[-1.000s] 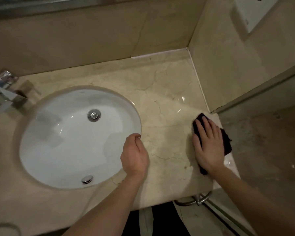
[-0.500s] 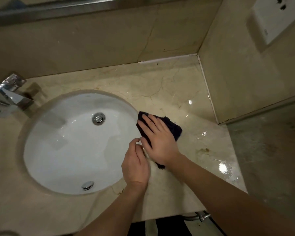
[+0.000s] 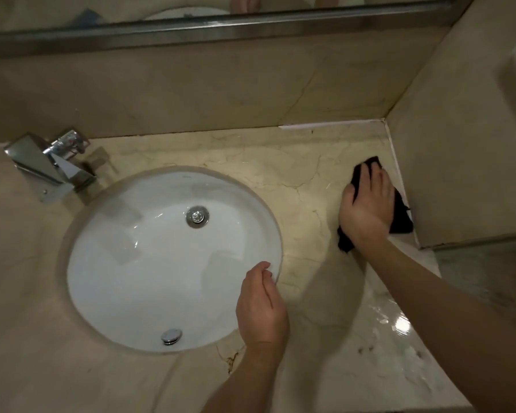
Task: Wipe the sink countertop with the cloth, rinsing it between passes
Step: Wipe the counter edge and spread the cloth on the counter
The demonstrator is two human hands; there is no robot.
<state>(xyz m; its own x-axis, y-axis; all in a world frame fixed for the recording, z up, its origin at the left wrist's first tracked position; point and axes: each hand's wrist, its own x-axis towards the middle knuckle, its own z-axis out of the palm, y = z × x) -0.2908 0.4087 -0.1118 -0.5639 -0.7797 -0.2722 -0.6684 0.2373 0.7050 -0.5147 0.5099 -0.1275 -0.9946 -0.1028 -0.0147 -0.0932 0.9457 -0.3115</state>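
Beside wall (image 3: 459, 174), cloth (image 3: 401, 219) under right hand (image 3: 367, 210)

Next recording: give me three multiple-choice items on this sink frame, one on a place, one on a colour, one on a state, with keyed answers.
1. Where does the cloth lie?
A. In the basin
B. On the countertop by the right side wall
C. Over the faucet

2. What colour is the cloth?
A. White
B. Yellow
C. Black

3. What does the left hand hold?
A. Nothing
B. The cloth
C. The faucet handle

Answers:
1 B: the right hand presses the cloth on the countertop beside the wall.
2 C: it looks black.
3 A: the left hand hangs loosely curled at the basin rim.
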